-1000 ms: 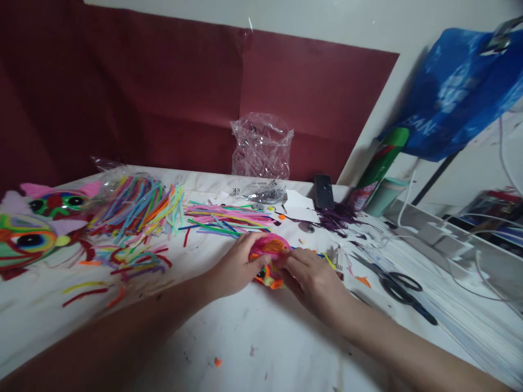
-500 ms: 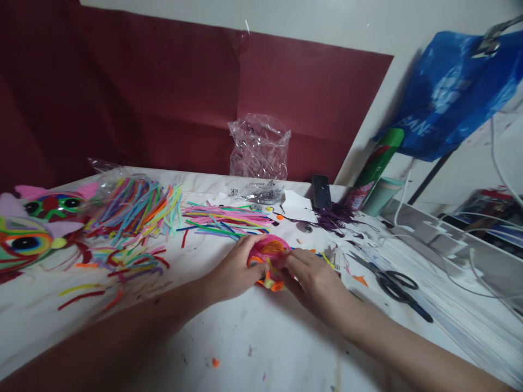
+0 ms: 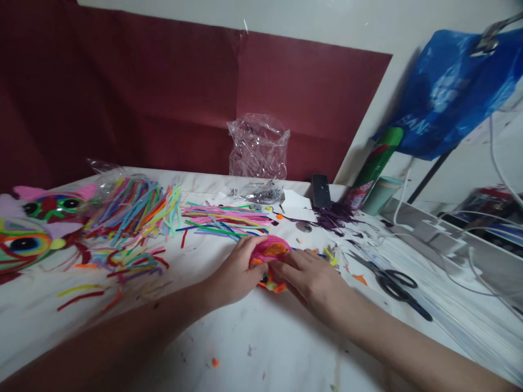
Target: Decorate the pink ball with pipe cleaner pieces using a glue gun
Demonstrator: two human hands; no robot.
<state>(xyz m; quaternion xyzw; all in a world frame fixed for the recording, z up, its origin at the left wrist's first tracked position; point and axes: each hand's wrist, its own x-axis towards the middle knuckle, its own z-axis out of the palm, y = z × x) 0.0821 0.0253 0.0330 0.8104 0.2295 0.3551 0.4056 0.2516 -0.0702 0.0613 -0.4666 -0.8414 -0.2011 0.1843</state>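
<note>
A small pink, orange and yellow craft piece made of pipe cleaners (image 3: 270, 255) lies on the white table (image 3: 253, 337) in the middle of the view. My left hand (image 3: 236, 270) grips its left side with curled fingers. From the right, my right hand (image 3: 311, 276) presses its fingertips onto the same piece. Most of the piece's lower half is hidden by my fingers.
Loose coloured pipe cleaners (image 3: 134, 209) and a second bunch (image 3: 223, 218) lie behind my hands. Finished cat-face crafts (image 3: 30, 228) sit at the far left. Black scissors (image 3: 394, 283), a clear plastic bag (image 3: 258, 147), a phone (image 3: 321, 190), purple thread (image 3: 333, 215) and cables are also there.
Both hands have stayed on the craft piece. My right fingers have shifted slightly across it, and the view has drifted a little.
</note>
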